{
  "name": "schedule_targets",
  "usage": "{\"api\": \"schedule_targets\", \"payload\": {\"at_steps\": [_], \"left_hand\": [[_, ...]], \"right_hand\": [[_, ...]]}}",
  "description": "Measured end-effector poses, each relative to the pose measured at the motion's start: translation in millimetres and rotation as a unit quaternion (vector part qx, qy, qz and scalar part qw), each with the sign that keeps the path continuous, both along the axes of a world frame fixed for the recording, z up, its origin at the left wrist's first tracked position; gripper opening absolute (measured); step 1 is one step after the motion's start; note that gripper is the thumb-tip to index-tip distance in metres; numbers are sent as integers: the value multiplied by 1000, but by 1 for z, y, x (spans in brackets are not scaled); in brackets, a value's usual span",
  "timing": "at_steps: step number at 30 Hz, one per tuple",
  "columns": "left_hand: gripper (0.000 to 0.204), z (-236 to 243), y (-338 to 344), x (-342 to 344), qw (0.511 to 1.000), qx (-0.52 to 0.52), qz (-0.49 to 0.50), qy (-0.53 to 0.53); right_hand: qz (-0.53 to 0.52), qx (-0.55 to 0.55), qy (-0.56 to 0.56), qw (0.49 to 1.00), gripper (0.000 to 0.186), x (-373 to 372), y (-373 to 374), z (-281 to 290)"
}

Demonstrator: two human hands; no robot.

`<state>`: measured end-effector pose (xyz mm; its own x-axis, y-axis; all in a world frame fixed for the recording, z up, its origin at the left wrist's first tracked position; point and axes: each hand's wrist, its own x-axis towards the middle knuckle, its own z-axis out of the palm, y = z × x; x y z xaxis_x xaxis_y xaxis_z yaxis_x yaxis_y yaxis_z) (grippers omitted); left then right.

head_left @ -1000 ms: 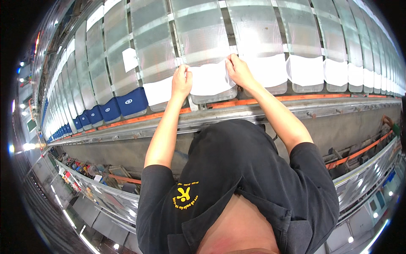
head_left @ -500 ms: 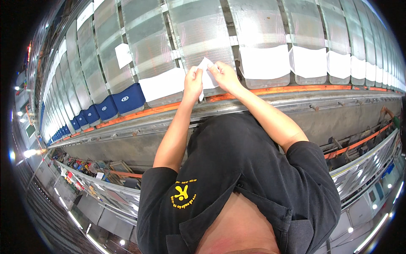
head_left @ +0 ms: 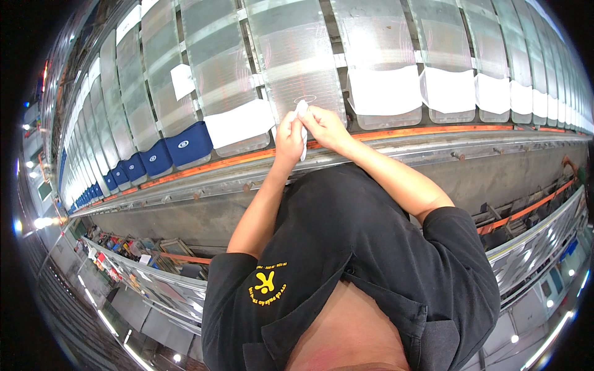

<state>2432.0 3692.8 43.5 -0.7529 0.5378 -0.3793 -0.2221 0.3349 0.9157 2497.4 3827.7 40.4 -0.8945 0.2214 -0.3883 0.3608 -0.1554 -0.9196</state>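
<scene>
My left hand (head_left: 288, 139) and my right hand (head_left: 326, 127) meet over the near end of a clear flat board (head_left: 291, 55). Both are closed, fingers pinching a bunched piece of white cloth (head_left: 303, 151) between them. Part of the cloth hangs down below the fingers, and a small tip shows above them. A faint oval outline is visible on the bare board just beyond my fingertips. On the board to the left lies a white cloth piece (head_left: 238, 122); the board to the right carries another white piece (head_left: 385, 91).
Navy pieces (head_left: 187, 145) with small pale emblems lie on boards farther left. A white square (head_left: 182, 82) rests on one board. An orange rail (head_left: 427, 130) and a metal ledge run along the near edge. Another person's arm (head_left: 570, 164) shows at far right.
My hands have drawn closer together and slightly nearer to me. The white cloth, more spread before, is now bunched between my fingers and off the board's surface, where an oval outline shows.
</scene>
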Motion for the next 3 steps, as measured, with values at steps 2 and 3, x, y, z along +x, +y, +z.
{"api": "schedule_targets", "payload": {"at_steps": [2, 3], "left_hand": [[23, 4, -7, 2, 999, -3, -23, 41], [23, 5, -7, 2, 999, -2, -23, 42]], "right_hand": [[-18, 28, 47, 998, 38, 4, -5, 5], [-28, 42, 72, 996, 39, 7, -8, 8]]}}
